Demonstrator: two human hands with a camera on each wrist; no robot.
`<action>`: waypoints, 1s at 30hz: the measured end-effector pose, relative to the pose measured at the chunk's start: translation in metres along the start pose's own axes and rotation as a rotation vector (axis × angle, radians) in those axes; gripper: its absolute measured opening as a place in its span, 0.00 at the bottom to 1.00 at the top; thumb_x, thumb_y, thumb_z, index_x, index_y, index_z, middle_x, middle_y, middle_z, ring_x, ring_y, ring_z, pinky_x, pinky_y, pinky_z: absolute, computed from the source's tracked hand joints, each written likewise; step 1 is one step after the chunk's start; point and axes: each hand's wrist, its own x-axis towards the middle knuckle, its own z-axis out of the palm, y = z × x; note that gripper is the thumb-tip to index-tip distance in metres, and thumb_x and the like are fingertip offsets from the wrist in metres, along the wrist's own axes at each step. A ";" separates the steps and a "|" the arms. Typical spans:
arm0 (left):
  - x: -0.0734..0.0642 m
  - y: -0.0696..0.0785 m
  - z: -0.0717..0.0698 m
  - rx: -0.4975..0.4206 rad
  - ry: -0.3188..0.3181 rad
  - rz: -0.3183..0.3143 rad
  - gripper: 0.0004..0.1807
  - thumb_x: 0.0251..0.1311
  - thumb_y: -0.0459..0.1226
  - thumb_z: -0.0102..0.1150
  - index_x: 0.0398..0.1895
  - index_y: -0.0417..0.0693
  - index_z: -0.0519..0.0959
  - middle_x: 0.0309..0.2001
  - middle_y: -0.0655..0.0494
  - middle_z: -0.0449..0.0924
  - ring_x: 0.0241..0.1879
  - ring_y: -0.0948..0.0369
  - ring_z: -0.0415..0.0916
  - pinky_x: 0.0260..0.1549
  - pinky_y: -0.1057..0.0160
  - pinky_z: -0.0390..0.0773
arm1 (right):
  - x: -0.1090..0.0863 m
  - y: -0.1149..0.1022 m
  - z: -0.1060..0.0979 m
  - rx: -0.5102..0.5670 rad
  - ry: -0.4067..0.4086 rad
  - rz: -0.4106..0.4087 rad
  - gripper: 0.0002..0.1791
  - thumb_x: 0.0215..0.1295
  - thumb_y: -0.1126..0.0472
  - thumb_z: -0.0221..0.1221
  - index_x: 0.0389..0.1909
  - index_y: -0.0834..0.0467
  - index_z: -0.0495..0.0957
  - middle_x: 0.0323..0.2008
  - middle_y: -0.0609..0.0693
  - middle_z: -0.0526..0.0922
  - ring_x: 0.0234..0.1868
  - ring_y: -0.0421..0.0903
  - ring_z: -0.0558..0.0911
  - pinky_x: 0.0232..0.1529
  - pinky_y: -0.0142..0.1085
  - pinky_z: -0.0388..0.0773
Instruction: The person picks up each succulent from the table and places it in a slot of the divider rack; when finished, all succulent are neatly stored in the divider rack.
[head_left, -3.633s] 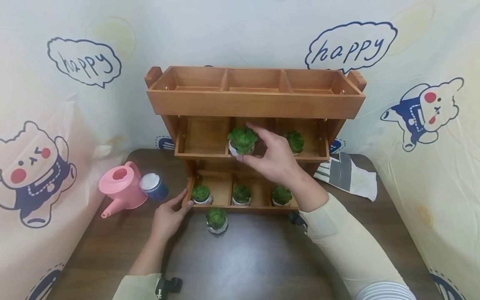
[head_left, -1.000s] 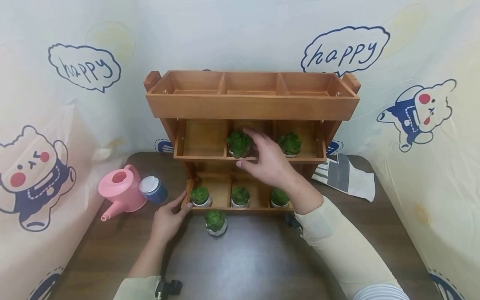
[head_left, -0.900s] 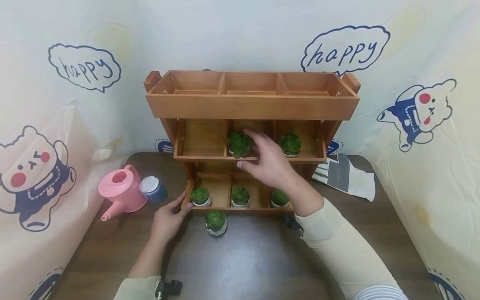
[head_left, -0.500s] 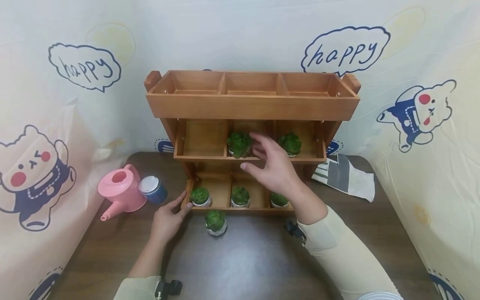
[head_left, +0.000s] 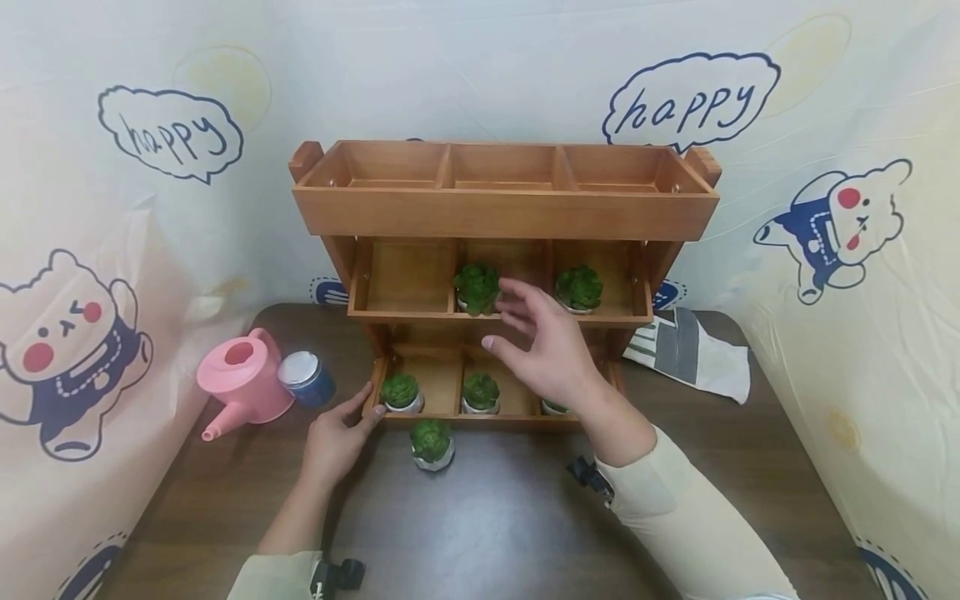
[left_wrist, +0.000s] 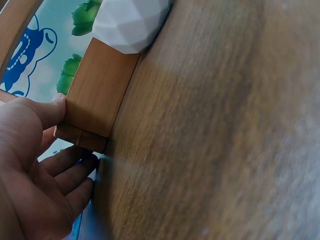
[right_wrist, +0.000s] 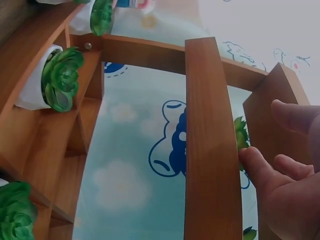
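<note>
A three-tier wooden plant stand (head_left: 502, 215) stands at the back of the table. At its lower left corner the left hand (head_left: 335, 442) grips the bottom tier, thumb on the front edge and fingers at the side. The right hand (head_left: 551, 350) is held in front of the middle tier, fingers spread and holding nothing. Just left of its fingertips sits a potted succulent (head_left: 477, 287) in the middle compartment; another succulent (head_left: 579, 288) is in the right one. The bottom tier has three more, the right succulent (head_left: 553, 407) mostly hidden by the right hand.
One potted succulent (head_left: 431, 443) stands on the table before the bottom tier. A pink watering can (head_left: 246, 377) and a blue tin (head_left: 307, 379) are at left. A grey and white glove (head_left: 692, 354) lies at right. Patterned cloth (head_left: 480, 67) surrounds the table.
The right hand has set the succulent into the middle compartment of the middle tier, let go, and drawn back to the right and down. The left hand keeps its hold.
</note>
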 end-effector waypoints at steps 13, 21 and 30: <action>-0.001 0.000 0.000 -0.004 -0.007 -0.017 0.39 0.63 0.69 0.59 0.76 0.71 0.70 0.72 0.44 0.71 0.73 0.39 0.65 0.66 0.30 0.64 | -0.014 0.003 0.011 0.064 0.043 -0.049 0.35 0.64 0.65 0.72 0.71 0.60 0.70 0.63 0.54 0.81 0.59 0.45 0.84 0.58 0.32 0.80; 0.001 0.002 0.000 -0.002 -0.012 -0.033 0.41 0.61 0.71 0.58 0.76 0.74 0.69 0.73 0.44 0.69 0.74 0.39 0.63 0.67 0.30 0.63 | -0.021 0.007 0.025 0.153 0.038 -0.110 0.32 0.62 0.69 0.72 0.68 0.62 0.73 0.59 0.54 0.83 0.59 0.47 0.85 0.57 0.34 0.81; 0.002 0.000 0.001 -0.007 0.006 -0.014 0.40 0.61 0.70 0.59 0.75 0.72 0.70 0.72 0.44 0.71 0.73 0.40 0.65 0.68 0.31 0.63 | -0.037 0.017 0.047 0.146 -0.035 -0.113 0.33 0.62 0.70 0.71 0.67 0.61 0.73 0.59 0.54 0.83 0.59 0.47 0.84 0.58 0.34 0.81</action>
